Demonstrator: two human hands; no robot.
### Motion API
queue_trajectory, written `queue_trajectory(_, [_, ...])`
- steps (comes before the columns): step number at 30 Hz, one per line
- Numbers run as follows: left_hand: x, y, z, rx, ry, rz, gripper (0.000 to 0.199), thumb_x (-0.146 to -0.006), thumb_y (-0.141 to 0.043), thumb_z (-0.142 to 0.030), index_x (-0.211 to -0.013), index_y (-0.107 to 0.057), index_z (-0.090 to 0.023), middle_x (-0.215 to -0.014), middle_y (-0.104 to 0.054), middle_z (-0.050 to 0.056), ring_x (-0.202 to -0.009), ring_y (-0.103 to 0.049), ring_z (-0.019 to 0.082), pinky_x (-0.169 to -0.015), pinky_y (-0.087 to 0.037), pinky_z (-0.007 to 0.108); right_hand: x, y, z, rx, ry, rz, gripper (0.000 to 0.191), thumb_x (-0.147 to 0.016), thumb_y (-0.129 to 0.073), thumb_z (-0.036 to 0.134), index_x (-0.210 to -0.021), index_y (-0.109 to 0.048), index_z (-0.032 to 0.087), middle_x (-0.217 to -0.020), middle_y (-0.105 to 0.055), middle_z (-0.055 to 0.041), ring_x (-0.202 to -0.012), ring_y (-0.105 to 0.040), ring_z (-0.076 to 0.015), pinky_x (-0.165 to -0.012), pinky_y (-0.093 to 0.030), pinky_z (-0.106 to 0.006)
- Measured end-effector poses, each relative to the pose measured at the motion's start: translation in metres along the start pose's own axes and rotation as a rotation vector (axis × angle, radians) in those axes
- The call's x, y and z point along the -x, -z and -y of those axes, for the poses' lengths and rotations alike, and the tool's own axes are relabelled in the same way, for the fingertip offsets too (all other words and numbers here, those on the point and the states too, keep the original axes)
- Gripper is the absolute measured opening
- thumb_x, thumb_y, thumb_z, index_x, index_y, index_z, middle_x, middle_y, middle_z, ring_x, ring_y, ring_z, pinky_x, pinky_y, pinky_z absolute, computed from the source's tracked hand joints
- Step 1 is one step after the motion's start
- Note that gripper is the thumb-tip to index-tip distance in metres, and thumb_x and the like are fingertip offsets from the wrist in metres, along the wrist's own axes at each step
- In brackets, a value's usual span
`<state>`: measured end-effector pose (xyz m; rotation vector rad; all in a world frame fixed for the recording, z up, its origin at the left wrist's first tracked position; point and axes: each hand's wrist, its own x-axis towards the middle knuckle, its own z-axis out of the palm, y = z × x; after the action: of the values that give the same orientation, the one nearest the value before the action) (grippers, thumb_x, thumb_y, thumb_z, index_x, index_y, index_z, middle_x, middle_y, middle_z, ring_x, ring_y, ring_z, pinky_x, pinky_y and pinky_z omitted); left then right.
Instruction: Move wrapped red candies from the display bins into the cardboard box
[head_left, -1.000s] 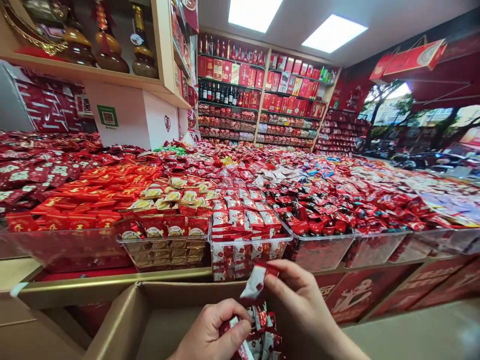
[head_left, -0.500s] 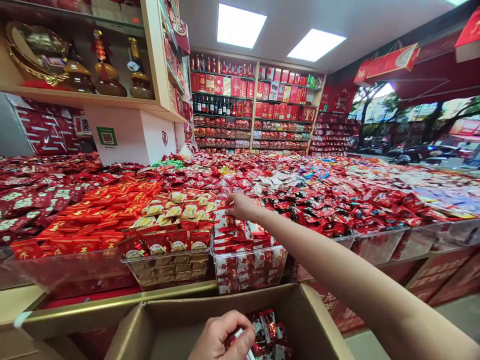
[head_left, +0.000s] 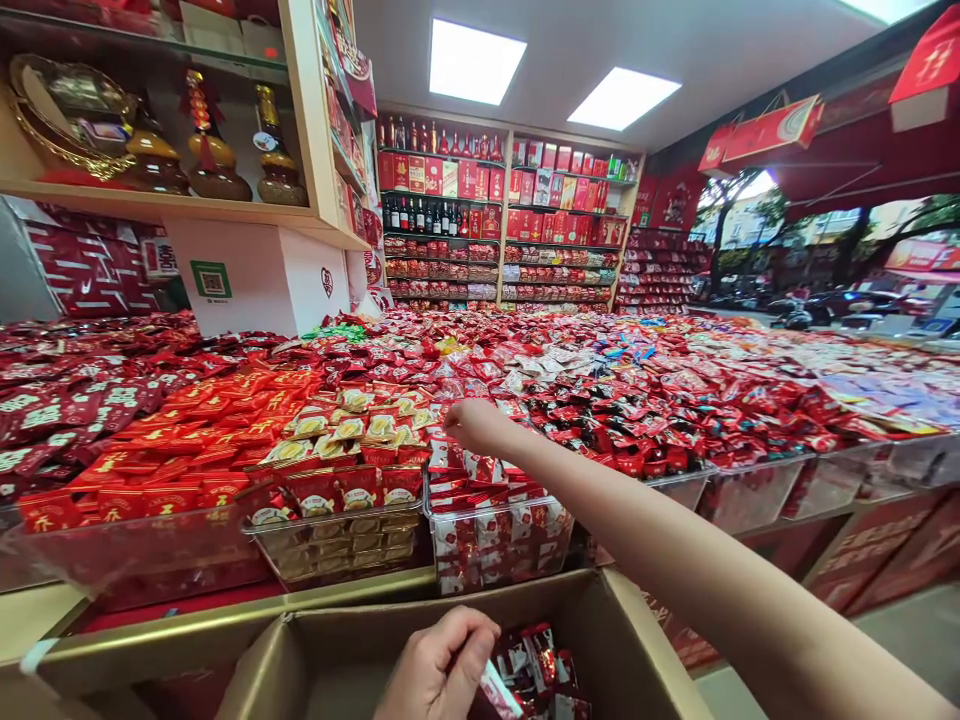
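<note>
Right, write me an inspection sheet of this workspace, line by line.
Surface: gold-edged counter, lined with clear tubs.
Job's things: white-and-red packets in one tub; loose packets in the cardboard box.
Clutter: orange-red packets and gold packets heaped alongside.
Hands: left hand pinches a packet at the box; right hand is at that tub, grip hidden.
Cables: nothing seen.
Surroundings: shelves, ceiling lights, street at right.

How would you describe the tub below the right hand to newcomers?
Find the open cardboard box at the bottom. Just beyond its far edge, under the right hand, stands a clear tub. Its red and white packets set it apart from the red and gold packets on its left.
</note>
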<state>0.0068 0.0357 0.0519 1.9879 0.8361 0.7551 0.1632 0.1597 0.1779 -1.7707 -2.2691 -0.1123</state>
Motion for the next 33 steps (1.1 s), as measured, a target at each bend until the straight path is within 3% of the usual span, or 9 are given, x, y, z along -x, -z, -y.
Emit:
queue_trajectory(3, [0.0, 0.005, -0.008, 0.068, 0.082, -0.198, 0.038, -0.08, -0.036, -0.048, -0.079, -0.06, -0.02, -0.058, -0.048, -0.002, -0.056, -0.042, 0.013, -0.055, -0.035, 0.022, 0.016, 0.01, -0.003, 0.056, -0.006, 0.001, 0.024, -0.077, -0.044, 0.019, -0.088, -0.066, 0.016, -0.087, -0.066, -0.0088, -0.081, -0.059, -0.0191, -0.066, -0.04, -0.024])
queue_trajectory(5, [0.0, 0.008, -0.012, 0.102, 0.121, -0.262, 0.036, -0.079, -0.038, -0.048, -0.079, -0.06, -0.02, -0.056, -0.046, -0.003, -0.055, -0.041, 0.014, -0.055, -0.035, 0.022, 0.028, 0.013, -0.006, 0.097, 0.008, 0.039, 0.022, -0.074, -0.051, 0.024, -0.087, -0.066, 0.015, -0.085, -0.067, -0.0101, -0.081, -0.059, -0.0219, -0.065, -0.04, -0.026])
queue_trajectory(10, [-0.002, 0.008, -0.011, 0.143, 0.149, -0.241, 0.034, -0.078, -0.041, -0.048, -0.077, -0.061, -0.02, -0.051, -0.039, -0.005, -0.047, -0.035, 0.011, -0.044, -0.031, 0.02, 0.041, 0.009, -0.01, 0.182, 0.096, 0.123, 0.024, -0.065, -0.061, 0.023, -0.086, -0.066, 0.013, -0.082, -0.067, -0.0112, -0.082, -0.058, -0.0251, -0.071, -0.039, -0.029])
queue_trajectory(15, [-0.002, 0.004, -0.007, 0.103, 0.119, -0.26, 0.035, -0.077, -0.041, -0.05, -0.076, -0.061, -0.02, -0.052, -0.041, -0.005, -0.05, -0.038, 0.011, -0.05, -0.033, 0.021, 0.033, 0.008, -0.012, 0.192, 0.141, 0.162, 0.031, -0.066, -0.053, 0.009, -0.095, -0.063, 0.016, -0.091, -0.066, -0.0072, -0.088, -0.056, -0.0222, -0.075, -0.038, -0.027])
queue_trajectory(21, [-0.001, 0.013, 0.0, 0.205, 0.173, -0.241, 0.03, -0.081, -0.039, -0.046, -0.09, -0.054, -0.022, -0.056, -0.044, -0.006, -0.053, -0.039, 0.011, -0.052, -0.033, 0.02, 0.033, 0.014, -0.014, 0.172, 0.122, 0.191, 0.036, -0.066, -0.052, 0.01, -0.1, -0.061, 0.016, -0.091, -0.066, -0.0091, -0.09, -0.055, -0.0233, -0.071, -0.039, -0.026])
queue_trajectory(28, [-0.007, 0.016, 0.004, 0.437, 0.188, -0.245, 0.034, -0.081, -0.04, -0.043, -0.107, -0.04, -0.021, -0.05, -0.046, -0.007, -0.041, -0.036, 0.008, -0.038, -0.029, 0.016, 0.04, 0.009, -0.02, 0.117, 0.14, 0.086, 0.03, -0.07, -0.049, 0.008, -0.097, -0.062, 0.013, -0.091, -0.065, -0.0093, -0.091, -0.054, -0.0217, -0.081, -0.034, -0.03])
queue_trajectory(31, [-0.009, 0.017, 0.003, 0.408, 0.185, -0.281, 0.034, -0.081, -0.041, -0.044, -0.107, -0.041, -0.021, -0.048, -0.044, -0.008, -0.038, -0.034, 0.008, -0.034, -0.027, 0.016, 0.06, 0.012, -0.012, 0.046, 0.17, -0.065, 0.027, -0.075, -0.046, 0.008, -0.097, -0.06, 0.01, -0.097, -0.062, -0.0105, -0.094, -0.052, -0.0199, -0.087, -0.03, -0.031])
queue_trajectory(33, [-0.009, 0.018, 0.001, 0.409, 0.184, -0.292, 0.033, -0.081, -0.041, -0.043, -0.105, -0.042, -0.021, -0.049, -0.045, -0.008, -0.04, -0.036, 0.008, -0.036, -0.029, 0.016, 0.084, 0.012, -0.002, -0.128, 0.181, -0.177, 0.023, -0.078, -0.045, 0.012, -0.094, -0.06, 0.011, -0.093, -0.063, -0.0087, -0.088, -0.053, -0.0167, -0.081, -0.035, -0.027])
